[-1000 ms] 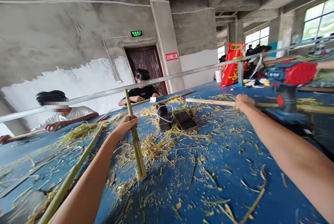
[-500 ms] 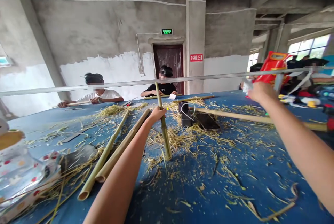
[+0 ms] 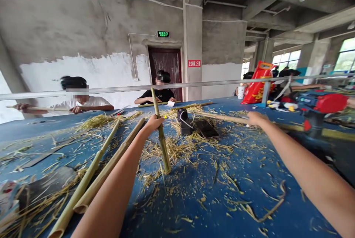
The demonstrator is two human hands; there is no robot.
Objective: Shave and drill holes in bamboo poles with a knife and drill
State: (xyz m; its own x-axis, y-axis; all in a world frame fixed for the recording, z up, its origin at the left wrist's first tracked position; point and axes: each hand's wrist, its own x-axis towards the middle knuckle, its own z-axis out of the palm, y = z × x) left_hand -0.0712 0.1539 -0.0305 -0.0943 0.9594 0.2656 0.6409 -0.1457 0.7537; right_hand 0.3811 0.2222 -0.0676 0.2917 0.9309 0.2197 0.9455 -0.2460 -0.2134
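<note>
My left hand (image 3: 152, 122) is closed round a short green bamboo stick (image 3: 162, 145) that stands nearly upright, its lower end resting on the blue table (image 3: 210, 201). My right hand (image 3: 255, 118) reaches far out and is closed on a long pale bamboo pole (image 3: 222, 117) lying across the table. Two long bamboo poles (image 3: 97, 173) lie side by side under my left forearm. Bamboo shavings (image 3: 177, 149) are strewn around the stick.
A black phone (image 3: 206, 128) and a black charger box (image 3: 184, 121) lie mid-table. A red-and-blue power drill (image 3: 318, 108) stands at right. A metal rail (image 3: 124, 89) crosses the table; two persons sit beyond it. A red bag (image 3: 256, 82) stands far right.
My right hand dropped from the air onto the long pale pole. My left hand kept the upright stick. The view swung back right, bringing the drill into sight.
</note>
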